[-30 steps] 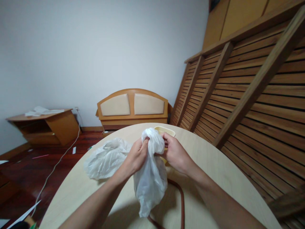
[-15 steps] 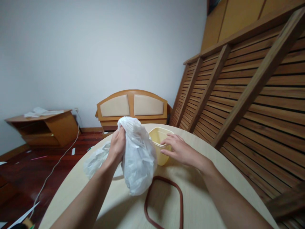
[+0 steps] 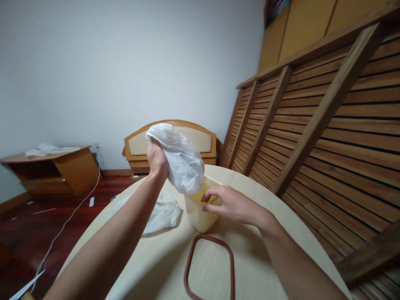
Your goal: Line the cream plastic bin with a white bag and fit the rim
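My left hand (image 3: 157, 160) is closed on a white plastic bag (image 3: 184, 162), holding it up so its lower end hangs at the mouth of a yellow bin (image 3: 200, 212). The bin stands upright on the round table (image 3: 262, 250). My right hand (image 3: 226, 204) grips the bin's right rim, thumb outside and fingers over the edge. Nearer to me, a brown rounded-square ring (image 3: 233, 271) lies flat on the table. A second white plastic bag (image 3: 164, 212) lies crumpled to the left of the bin, partly hidden by my left forearm.
A wooden headboard (image 3: 134, 146) stands against the wall beyond the table. Slatted wooden panels (image 3: 312, 166) lean along the right. On the left are a low wooden cabinet (image 3: 75, 175), a white cable (image 3: 73, 216) and scraps on the dark red floor.
My left hand has lifted the bag up and away from me, bringing its lower end to the bin's opening. The bin sits a little nearer, with my right hand now gripping its rim.
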The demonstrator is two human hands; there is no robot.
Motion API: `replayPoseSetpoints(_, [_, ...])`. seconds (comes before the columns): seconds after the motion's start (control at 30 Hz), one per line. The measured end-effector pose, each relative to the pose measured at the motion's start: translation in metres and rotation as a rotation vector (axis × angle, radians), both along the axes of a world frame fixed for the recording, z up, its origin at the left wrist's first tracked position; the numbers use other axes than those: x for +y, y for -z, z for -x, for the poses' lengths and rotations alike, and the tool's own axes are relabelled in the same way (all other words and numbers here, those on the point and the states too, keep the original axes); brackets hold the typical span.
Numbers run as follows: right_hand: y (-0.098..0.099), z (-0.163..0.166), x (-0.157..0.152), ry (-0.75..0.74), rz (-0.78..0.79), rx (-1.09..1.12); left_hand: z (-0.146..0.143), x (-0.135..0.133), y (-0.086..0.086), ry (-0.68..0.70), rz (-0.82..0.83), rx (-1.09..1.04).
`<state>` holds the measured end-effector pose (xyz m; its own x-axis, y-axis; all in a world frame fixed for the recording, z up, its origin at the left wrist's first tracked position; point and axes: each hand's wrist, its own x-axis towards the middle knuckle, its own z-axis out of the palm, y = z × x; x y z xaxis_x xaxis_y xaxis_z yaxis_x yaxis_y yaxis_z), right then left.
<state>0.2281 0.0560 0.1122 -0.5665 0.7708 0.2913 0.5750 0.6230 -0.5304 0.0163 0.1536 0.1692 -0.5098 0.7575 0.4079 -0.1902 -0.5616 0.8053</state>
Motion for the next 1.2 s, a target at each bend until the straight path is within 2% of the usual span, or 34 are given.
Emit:
replayPoseSetpoints(0.13, [-0.001,-0.015,0.004,0.257,-0.117,0.095,-0.021,0.004,0.023,0.03,-0.025,0.071])
replayPoseSetpoints(0.2, [0.005,-0.021,0.01,0.307,-0.169,0.166,-0.028,0.004,0.029,0.024,-0.007,0.138])
replayPoseSetpoints(0.33, [0.016,-0.025,0.023,0.222,-0.173,0.212,-0.038,0.002,0.034,0.06,0.03,0.255])
replayPoseSetpoints(0.47, [0.014,-0.025,0.027,0.157,-0.094,0.133,-0.04,0.0,0.045,0.195,0.065,0.452])
replayPoseSetpoints(0.6, [0.012,-0.024,0.026,0.26,-0.099,0.074,-0.035,-0.004,0.059,0.311,0.012,0.615])
replayPoseSetpoints(0.7, [0.01,-0.022,0.021,0.317,-0.113,0.056,-0.035,-0.006,0.066,0.314,-0.016,0.624])
replayPoseSetpoints(0.83, [0.004,-0.02,0.015,0.214,-0.079,0.012,-0.04,-0.008,0.069,0.296,-0.009,0.604])
replayPoseSetpoints(0.97, [0.001,-0.022,0.017,0.255,-0.144,0.046,-0.044,-0.004,0.071,0.266,-0.004,0.572])
replayPoseSetpoints(1.1, [0.009,-0.025,0.022,0.28,-0.165,0.04,-0.046,-0.004,0.074,0.317,0.0,0.59])
replayPoseSetpoints(1.2, [0.018,-0.026,0.025,0.297,-0.092,0.095,-0.047,-0.008,0.076,0.356,0.015,0.677])
